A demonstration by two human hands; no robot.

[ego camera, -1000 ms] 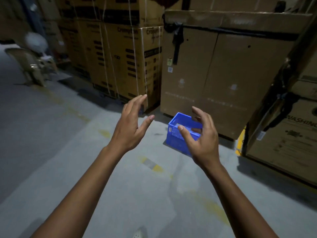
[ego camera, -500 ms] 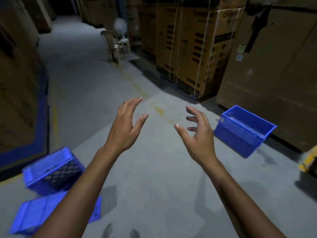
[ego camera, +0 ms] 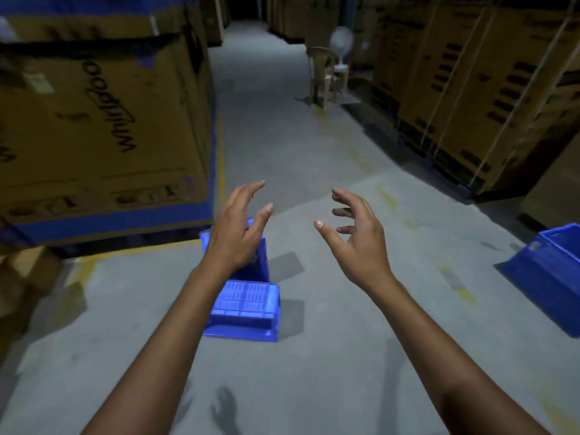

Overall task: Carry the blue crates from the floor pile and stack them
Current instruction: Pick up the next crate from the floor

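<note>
While both my left hand (ego camera: 233, 233) and right hand (ego camera: 361, 240) hang spread and empty, the overturned crate (ego camera: 243, 309) looks stiff, light — I'd grip its rim edges.

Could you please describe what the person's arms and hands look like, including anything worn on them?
Both forearms are bare as far as the picture shows: no sleeves and no gloves. The left hand and the right hand carry no watch, ring or bracelet that can be seen. The fingernails look short and unpainted. The dim light and blur hide finer marks.
</note>
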